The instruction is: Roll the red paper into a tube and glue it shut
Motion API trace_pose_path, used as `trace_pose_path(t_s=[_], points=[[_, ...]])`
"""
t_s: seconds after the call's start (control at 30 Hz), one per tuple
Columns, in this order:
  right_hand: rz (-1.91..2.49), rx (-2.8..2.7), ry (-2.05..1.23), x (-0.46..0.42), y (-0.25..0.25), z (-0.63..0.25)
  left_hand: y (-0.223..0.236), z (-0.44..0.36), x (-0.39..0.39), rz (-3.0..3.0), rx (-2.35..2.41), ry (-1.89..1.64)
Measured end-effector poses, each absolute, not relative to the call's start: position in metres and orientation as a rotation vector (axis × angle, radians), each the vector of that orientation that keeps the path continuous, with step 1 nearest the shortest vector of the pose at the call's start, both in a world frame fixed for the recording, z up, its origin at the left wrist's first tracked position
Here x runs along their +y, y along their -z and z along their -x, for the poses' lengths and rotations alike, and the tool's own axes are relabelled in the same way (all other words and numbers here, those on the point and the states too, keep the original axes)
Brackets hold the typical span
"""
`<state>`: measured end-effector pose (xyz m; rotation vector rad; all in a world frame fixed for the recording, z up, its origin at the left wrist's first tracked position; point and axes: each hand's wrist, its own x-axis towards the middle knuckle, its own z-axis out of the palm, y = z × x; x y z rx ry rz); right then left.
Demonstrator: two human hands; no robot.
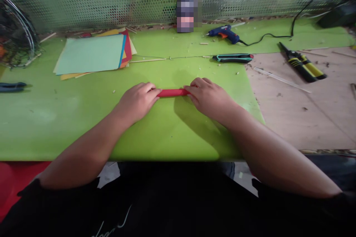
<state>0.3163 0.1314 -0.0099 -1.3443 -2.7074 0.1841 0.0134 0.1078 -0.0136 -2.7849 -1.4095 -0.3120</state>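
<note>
A narrow red paper roll point(172, 93) lies crosswise between my two hands, low over the green tabletop point(155, 137). My left hand point(139, 100) is closed on its left end, thumb and fingers pinching it. On the right end, my right hand point(207, 98) grips in the same way. Both ends of the roll are hidden under my fingers. Beyond my left hand lies a stack of coloured paper sheets point(90, 54), pale green on top, with blue, red and yellow edges showing.
Behind my right hand lie a utility knife point(233, 58) and a blue glue gun point(224, 34) with a black cord. Yellow-black pliers point(304, 64) and a clear glue stick point(282, 79) rest on the right. Blue-handled pliers point(12, 87) sit far left. A perforated panel point(111, 0) borders the back.
</note>
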Motion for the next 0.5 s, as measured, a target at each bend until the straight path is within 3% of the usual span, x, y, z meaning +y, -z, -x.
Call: trace_pose_path(t_s=[0.5], points=[[1.182, -2.376, -0.399, 0.145, 0.016, -0.325, 0.016, -0.015, 0.118, 2.826, -1.563, 0.268]])
